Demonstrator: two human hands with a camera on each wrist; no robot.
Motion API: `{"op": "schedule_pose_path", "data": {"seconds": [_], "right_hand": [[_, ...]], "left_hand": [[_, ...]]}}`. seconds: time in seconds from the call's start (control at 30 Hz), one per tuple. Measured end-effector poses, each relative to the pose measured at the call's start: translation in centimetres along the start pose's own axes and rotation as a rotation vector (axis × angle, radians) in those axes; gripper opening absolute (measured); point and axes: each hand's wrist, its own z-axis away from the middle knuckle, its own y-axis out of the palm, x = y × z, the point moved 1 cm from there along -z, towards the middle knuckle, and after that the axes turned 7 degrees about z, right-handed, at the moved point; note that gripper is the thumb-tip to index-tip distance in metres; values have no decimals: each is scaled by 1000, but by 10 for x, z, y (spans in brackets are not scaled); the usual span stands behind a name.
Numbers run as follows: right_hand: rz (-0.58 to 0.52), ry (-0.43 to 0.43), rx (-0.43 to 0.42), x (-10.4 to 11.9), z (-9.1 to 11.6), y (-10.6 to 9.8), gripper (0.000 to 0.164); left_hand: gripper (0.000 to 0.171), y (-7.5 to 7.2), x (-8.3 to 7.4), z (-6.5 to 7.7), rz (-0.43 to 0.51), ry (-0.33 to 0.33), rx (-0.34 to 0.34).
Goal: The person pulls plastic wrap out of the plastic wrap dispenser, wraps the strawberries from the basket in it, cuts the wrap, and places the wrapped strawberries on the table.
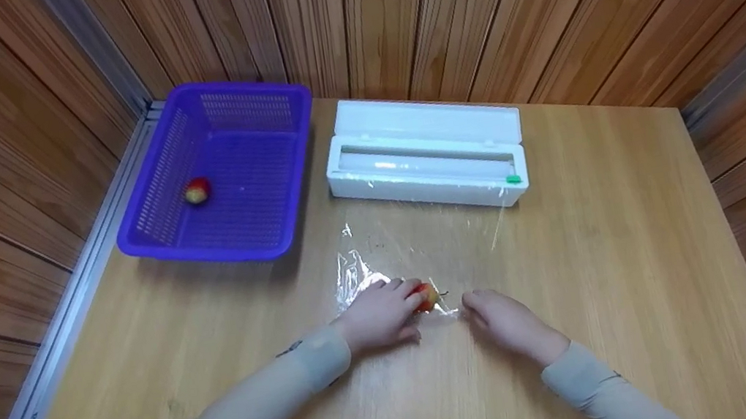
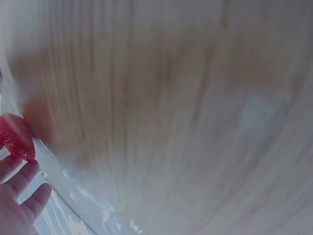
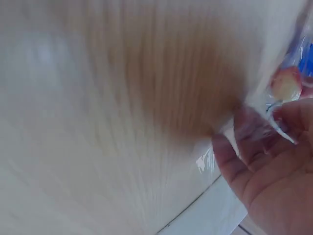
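A small red-and-yellow apple (image 1: 427,297) with a thin stem lies on a sheet of clear plastic wrap (image 1: 353,275), near the sheet's front edge. My left hand (image 1: 378,316) holds it from the left, fingers over its side and part of it hidden beneath them. In the left wrist view the apple (image 2: 17,137) shows red against the fingertips. To the right, my right hand (image 1: 508,322) pinches the wrap's front corner. The right wrist view shows crinkled film (image 3: 254,125) between its thumb and fingers.
Behind the hands stands a white wrap dispenser box (image 1: 429,190), lid raised, with a roll (image 1: 425,161) inside and a green slider (image 1: 513,179). The film runs from it to the apple. A purple basket (image 1: 216,251) at back left holds another apple (image 1: 197,190). Wooden walls surround the table.
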Motion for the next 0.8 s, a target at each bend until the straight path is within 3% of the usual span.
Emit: {"op": "schedule_pose_path", "data": {"seconds": [0.13, 0.3, 0.47, 0.6, 0.8], "right_hand": [[-103, 50, 36, -7, -3, -6, 7], [-256, 143, 146, -15, -11, -9, 6], [-427, 214, 218, -21, -21, -10, 8], [-427, 229, 226, -23, -28, -9, 9], [-334, 325, 211, -23, -34, -4, 7]], "left_hand": [[50, -3, -2, -1, -36, 13, -34], [22, -4, -2, -5, -76, 1, -75], [18, -3, 1, -10, -42, -11, -68], [13, -5, 3, -16, -8, 5, -106], [13, -6, 6, -20, 12, 55, -169]]}}
